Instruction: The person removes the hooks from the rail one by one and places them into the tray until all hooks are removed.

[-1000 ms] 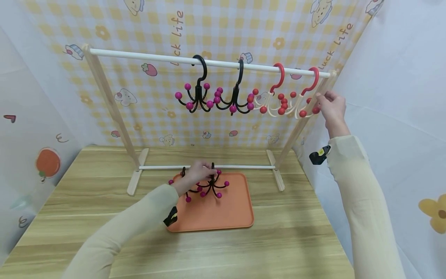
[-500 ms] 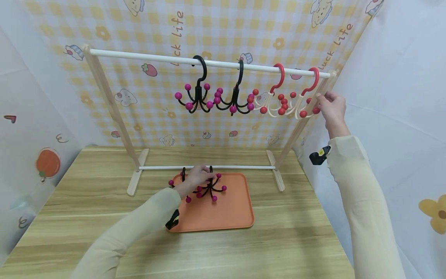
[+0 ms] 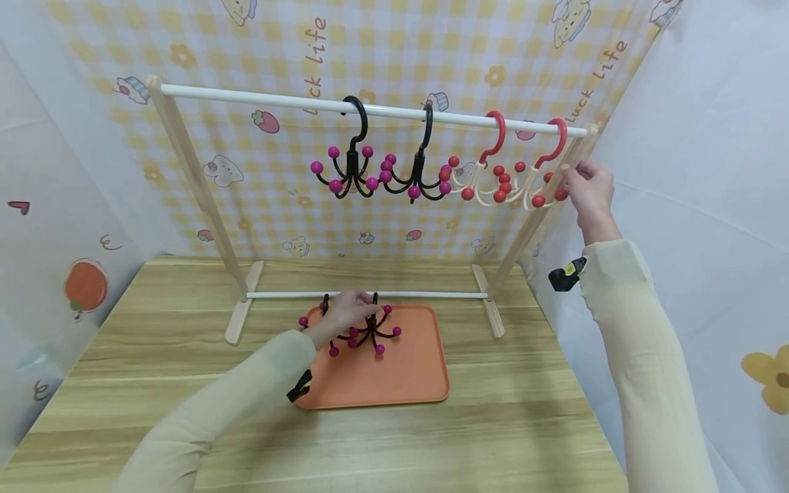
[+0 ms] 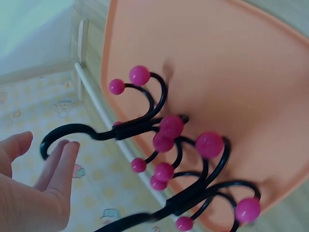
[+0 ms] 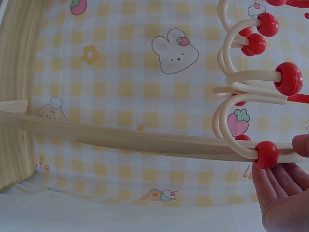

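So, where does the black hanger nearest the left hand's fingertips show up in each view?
Head: the black hanger is below and slightly left of centre, against the orange tray, by the fingertips of the left hand.
Left wrist: the black hanger is left of centre, the upper of two.
Right wrist: not in it.
Shared landmark: the yellow-checked cloth, visible in all three.

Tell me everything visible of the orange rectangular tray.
This plastic-looking orange tray has rounded corners and a low raised rim. It lies flat on the wood-grain table, in front of the lower white bar. Two black clawed hangers with magenta balls stand toward its far left; in the head view, the left hand hides part of it.
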Available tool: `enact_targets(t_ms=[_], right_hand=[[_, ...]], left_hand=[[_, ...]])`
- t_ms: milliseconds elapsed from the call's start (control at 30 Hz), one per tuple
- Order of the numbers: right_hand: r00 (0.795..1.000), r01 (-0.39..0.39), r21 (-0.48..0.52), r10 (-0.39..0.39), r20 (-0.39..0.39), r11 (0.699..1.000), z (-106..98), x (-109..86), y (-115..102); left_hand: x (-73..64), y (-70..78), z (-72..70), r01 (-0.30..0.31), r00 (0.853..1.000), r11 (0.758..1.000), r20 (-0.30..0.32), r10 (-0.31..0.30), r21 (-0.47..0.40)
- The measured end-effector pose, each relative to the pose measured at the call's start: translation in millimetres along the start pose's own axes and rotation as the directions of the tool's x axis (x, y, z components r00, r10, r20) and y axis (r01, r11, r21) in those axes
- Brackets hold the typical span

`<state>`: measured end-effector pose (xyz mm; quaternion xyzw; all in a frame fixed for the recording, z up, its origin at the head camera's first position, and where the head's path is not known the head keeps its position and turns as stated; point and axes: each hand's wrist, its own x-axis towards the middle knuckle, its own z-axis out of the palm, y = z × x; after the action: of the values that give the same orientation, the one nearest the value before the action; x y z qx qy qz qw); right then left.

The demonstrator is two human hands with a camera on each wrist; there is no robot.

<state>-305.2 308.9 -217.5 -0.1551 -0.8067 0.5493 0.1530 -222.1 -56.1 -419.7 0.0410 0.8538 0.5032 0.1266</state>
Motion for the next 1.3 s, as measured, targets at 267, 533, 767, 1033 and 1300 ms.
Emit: enact_targets(t_ms=[267,533,767,1033,1300], right_hand=[[1.0,0.004,0.005,-0.004,-0.001,1.0,-1.0,0.8,0.8],[1.0,-0.001,0.004,0.001,-0.004,1.0,-1.1,1.7,0.4],[1.0,-0.003,0.013,0.003,0.005,1.0,-1.1,3.3,1.3],[1.0,0.005,0.027,-0.005,0.005,1.0,-1.2,3.4,1.7],[1.0,0.005,0.014,-0.005,0.009,1.0,-1.4,1.6,1.2]], left_hand=[[-8.8,22.4,-27.6,-0.041,0.998,0.999,0.04,0.04,0.027],[-15.0,47.5,-55.9,-0.147,0.985,0.983,0.073,0.155,-0.111],[-25.1,78.5,-87.1,-0.191,0.981,0.979,0.009,0.192,-0.066],[-33.4,108.6,-135.3,-0.254,0.959,0.966,-0.143,0.246,-0.043],[-45.9,122.2,-189.5,-0.271,0.909,0.961,-0.343,0.238,-0.052]])
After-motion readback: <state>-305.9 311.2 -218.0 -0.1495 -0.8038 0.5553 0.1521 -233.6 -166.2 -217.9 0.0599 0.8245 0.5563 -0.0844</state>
